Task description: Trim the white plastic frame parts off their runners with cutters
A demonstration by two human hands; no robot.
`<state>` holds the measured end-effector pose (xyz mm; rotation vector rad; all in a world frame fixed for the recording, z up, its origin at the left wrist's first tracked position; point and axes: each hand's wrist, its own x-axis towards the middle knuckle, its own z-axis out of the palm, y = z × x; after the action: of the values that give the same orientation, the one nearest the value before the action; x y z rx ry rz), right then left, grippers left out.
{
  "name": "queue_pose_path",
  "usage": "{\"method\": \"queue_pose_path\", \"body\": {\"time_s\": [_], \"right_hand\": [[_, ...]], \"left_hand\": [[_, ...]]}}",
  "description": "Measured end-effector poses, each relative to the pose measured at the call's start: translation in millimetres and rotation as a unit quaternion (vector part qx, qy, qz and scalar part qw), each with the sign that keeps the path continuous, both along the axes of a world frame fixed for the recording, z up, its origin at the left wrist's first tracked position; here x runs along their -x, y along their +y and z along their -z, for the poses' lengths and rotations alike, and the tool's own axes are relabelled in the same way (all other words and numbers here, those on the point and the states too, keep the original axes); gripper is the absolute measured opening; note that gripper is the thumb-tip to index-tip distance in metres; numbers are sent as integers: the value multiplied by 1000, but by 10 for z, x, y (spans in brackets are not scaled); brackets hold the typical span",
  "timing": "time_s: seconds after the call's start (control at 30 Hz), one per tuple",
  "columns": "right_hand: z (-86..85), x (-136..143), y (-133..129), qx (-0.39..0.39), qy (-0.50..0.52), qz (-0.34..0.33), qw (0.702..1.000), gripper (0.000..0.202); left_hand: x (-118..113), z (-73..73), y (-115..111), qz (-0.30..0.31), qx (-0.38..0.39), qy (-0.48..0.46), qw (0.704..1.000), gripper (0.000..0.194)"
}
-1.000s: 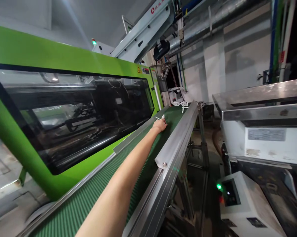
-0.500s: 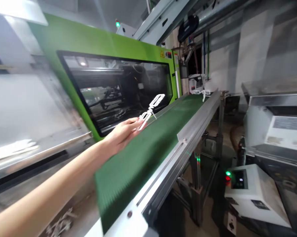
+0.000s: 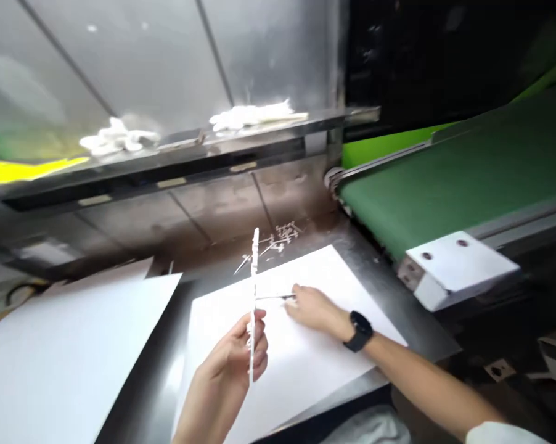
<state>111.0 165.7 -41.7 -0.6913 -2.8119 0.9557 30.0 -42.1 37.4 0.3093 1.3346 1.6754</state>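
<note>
A thin white plastic piece [image 3: 254, 265] stands nearly upright, seen edge-on, with my left hand [image 3: 241, 351] closed round its lower part. To the right, my right hand [image 3: 312, 306] is closed over a white sheet [image 3: 315, 364], with a dark watch on its wrist. A thin stem runs from the plastic piece to my right fingertips. What exactly those fingers grip is too small to make out.
Small white scraps [image 3: 285, 234] lie behind the sheet. Another white sheet [image 3: 74, 345] is at the left. White gloves [image 3: 259, 116] rest on a ledge. A green conveyor belt [image 3: 467, 172] with a white end block [image 3: 463, 265] stands at the right.
The view has swung from the conveyor and green machine to the sheets. My left hand, still holding the white piece, is now over the sheet, and my right hand has come into view.
</note>
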Motion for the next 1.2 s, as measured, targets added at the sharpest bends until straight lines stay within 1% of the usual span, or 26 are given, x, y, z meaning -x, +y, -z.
{"method": "queue_pose_path", "body": {"time_s": [0.03,0.1,0.17,0.23,0.27,0.3,0.37,0.4,0.47,0.57,0.67,0.73,0.8,0.9,1.03,1.1,1.2], "right_hand": [[63,8,15,5,-7,1,1000,19],[131,-3,82,11,-20,3,1000,19],[135,-29,144,15,-29,6,999,22],[115,-52,177,19,-31,14,999,26],[106,-61,184,23,-30,19,999,27],[102,-67,187,29,-29,23,999,28],[106,-73,188,46,-27,32,998,30],[110,-74,188,56,-26,37,997,31],[114,-74,191,74,-25,48,996,33],[89,-79,193,93,-23,70,993,34],[32,-98,178,106,-27,87,990,33],[-13,-123,158,118,-24,91,989,31],[-53,-154,136,127,-10,93,988,30],[-89,-195,114,146,26,88,985,27],[-93,-215,114,192,62,74,977,28],[-92,-217,116,191,70,75,976,30],[-106,-231,107,169,77,73,980,33]], "left_hand": [[43,-19,-62,-16,-2,-38,999,34],[184,-60,-100,-26,-16,-71,997,35],[368,-85,-62,-23,-40,-88,995,33],[541,-99,19,-19,-67,-100,992,30],[609,-107,67,-13,-78,-108,991,31],[662,-115,118,-3,-86,-117,989,37],[725,-120,217,24,-102,-129,986,55],[739,-110,261,35,-110,-133,984,62],[745,-52,328,47,-133,-134,981,64],[737,117,374,47,-162,-144,975,60],[726,295,381,36,-169,-169,970,62],[717,372,383,33,-166,-191,967,64],[711,408,391,41,-168,-213,961,67],[718,423,412,52,-177,-252,950,71],[786,457,443,31,-183,-277,943,71],[829,480,450,19,-186,-280,942,69],[862,498,450,13,-185,-294,938,68]]}}
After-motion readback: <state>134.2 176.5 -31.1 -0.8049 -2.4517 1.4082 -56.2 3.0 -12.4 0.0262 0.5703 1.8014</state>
